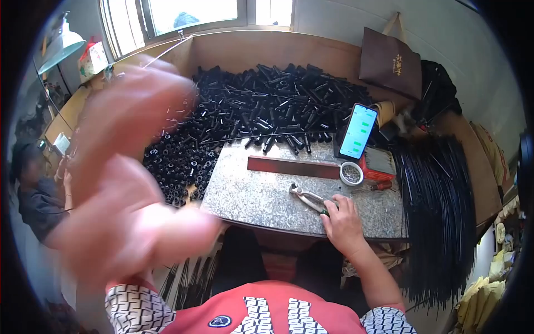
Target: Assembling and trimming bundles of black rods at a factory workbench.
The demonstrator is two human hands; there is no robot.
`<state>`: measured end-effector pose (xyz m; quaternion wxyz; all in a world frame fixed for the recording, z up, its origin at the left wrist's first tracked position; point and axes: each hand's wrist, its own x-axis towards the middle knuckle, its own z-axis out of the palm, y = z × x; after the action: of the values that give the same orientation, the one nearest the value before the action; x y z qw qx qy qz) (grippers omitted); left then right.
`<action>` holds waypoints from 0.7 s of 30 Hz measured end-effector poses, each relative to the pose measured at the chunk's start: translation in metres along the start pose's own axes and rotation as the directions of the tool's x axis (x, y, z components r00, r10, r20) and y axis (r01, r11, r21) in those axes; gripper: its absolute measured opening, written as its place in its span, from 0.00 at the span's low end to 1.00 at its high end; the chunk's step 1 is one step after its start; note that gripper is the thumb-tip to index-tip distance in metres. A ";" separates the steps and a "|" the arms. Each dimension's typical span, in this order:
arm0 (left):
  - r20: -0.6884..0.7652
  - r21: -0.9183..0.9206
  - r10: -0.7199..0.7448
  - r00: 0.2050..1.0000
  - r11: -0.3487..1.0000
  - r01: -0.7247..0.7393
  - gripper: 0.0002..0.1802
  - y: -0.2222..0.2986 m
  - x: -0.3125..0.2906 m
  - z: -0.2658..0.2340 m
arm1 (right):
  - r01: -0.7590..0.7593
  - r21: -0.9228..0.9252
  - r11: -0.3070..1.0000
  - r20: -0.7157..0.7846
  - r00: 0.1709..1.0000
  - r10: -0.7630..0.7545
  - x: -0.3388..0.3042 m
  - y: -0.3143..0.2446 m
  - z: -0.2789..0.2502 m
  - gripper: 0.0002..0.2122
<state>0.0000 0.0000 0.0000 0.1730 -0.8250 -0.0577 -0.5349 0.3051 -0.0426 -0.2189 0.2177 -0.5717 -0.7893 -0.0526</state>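
Observation:
My left hand is raised close to the camera at the left, smeared by motion. Its fingers are too blurred to read, and I cannot tell whether they hold anything. At the front of the speckled stone slab, my right hand is closed round the green handle of metal pincers. The pincers lie on the slab with their jaws pointing away to the left. Behind them a flat dark metal bar lies across the slab. A small white bowl of tiny metal pieces stands at the bar's right end.
Black tubular parts are heaped behind the slab, with small black rings at left. A lit phone leans behind a red box. Long black rods hang over the right edge. Another person is at far left.

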 end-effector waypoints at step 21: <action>0.703 0.421 -0.429 0.568 0.894 0.155 0.06 -0.144 -0.174 0.247 | -0.222 0.123 0.967 -0.151 0.959 0.239 0.000 0.017 0.012 0.13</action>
<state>0.0992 0.2361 -0.2157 0.1663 -0.9136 -0.3482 -0.1281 0.3178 -0.0327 -0.2321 0.3165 -0.6412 -0.6983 -0.0324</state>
